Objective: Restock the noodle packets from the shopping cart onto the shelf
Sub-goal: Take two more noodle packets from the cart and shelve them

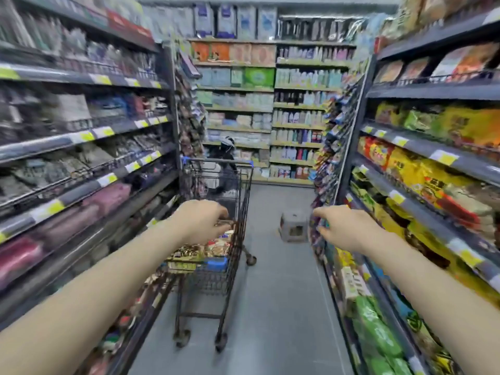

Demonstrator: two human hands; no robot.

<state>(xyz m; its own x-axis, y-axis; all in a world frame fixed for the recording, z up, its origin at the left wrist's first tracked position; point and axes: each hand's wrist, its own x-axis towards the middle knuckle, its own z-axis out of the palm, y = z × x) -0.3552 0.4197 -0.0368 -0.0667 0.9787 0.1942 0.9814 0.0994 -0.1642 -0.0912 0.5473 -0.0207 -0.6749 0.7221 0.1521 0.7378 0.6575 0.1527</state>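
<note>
Noodle packets (213,249) under curled left fingers (220,226); right fingers (323,234) empty.

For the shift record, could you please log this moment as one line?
left hand: reaching into shopping cart | right hand: open, by right shelf | noodle packets: in cart

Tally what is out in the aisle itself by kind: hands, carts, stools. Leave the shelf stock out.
Hands: 2, the left hand over the cart's packets and the right hand reaching forward.
Shopping cart: 1
Stool on the floor: 1
Total: 4
</note>
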